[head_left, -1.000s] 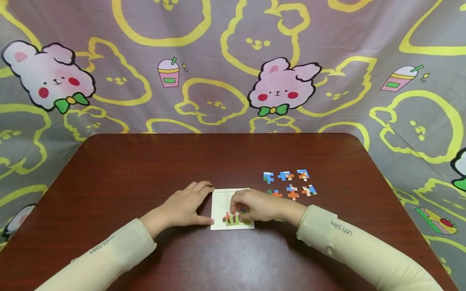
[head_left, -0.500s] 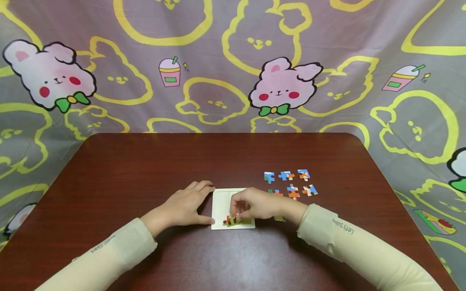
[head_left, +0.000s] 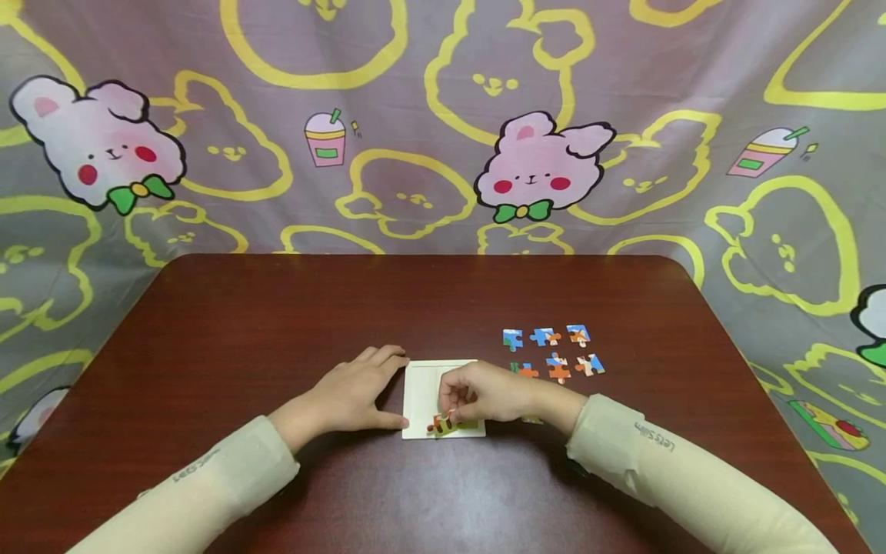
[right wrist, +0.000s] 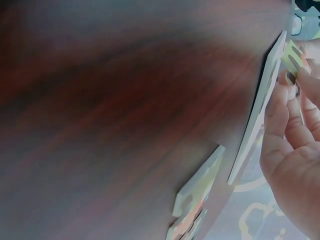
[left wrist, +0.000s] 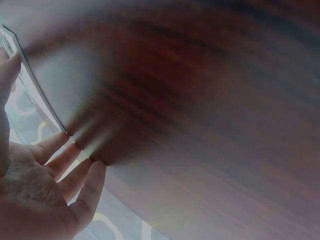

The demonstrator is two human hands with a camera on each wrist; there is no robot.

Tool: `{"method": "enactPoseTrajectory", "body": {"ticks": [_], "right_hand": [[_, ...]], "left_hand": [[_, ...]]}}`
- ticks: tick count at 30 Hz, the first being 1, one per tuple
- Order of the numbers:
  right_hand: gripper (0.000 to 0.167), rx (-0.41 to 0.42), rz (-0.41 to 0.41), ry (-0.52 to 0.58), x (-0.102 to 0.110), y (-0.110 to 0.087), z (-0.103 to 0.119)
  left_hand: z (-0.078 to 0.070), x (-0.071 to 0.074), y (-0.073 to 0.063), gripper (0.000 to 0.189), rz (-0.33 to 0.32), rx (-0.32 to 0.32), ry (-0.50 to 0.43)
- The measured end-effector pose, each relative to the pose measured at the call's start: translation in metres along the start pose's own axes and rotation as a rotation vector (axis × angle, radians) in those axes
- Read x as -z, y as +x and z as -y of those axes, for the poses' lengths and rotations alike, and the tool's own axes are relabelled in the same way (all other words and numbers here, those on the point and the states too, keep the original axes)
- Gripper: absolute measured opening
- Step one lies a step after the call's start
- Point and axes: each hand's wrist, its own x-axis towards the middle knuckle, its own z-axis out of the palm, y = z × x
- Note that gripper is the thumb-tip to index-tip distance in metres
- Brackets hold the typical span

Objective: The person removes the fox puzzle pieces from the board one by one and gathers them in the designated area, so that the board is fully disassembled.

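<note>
A small white square puzzle board [head_left: 418, 392] lies on the table near the middle of the head view. My right hand [head_left: 487, 391] is over its right half, pinching a yellow-green puzzle piece [head_left: 443, 424] with dark stripes and an orange side. In the right wrist view that puzzle piece [right wrist: 291, 56] is tilted up between thumb and fingers, over the board [right wrist: 256, 117]. At the board's left side rests my left hand [head_left: 346, 391], fingers spread, with thumb and fingertips right at the edge. The right hand hides part of the board.
Several blue and orange puzzle pieces [head_left: 557, 367] lie in two rows right of the board. Another puzzle piece [right wrist: 200, 182] is close by the board, mostly under the right wrist. A patterned curtain [head_left: 408, 92] hangs behind the brown table [head_left: 311, 300].
The puzzle piece in my right hand has shifted slightly toward the board's near edge and tilted. My left hand stays at the board's left edge.
</note>
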Motion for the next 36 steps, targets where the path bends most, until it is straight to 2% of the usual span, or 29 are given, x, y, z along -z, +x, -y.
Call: {"method": "enactPoseTrajectory", "body": {"ticks": [17,24,36], "right_hand": [[0.009,0.0,-0.066,0.011,0.014,-0.015,-0.011],[0.004,-0.039,-0.093,0.054,0.022,-0.031,-0.022],[0.006,-0.09,-0.163,0.062,0.034,-0.061,-0.034]], "left_hand": [[0.0,0.001,0.002,0.091,0.009,0.001,0.021],[-0.001,0.001,0.001,0.09,-0.002,-0.006,0.023],[-0.001,0.001,0.001,0.092,0.006,-0.002,0.019]]}}
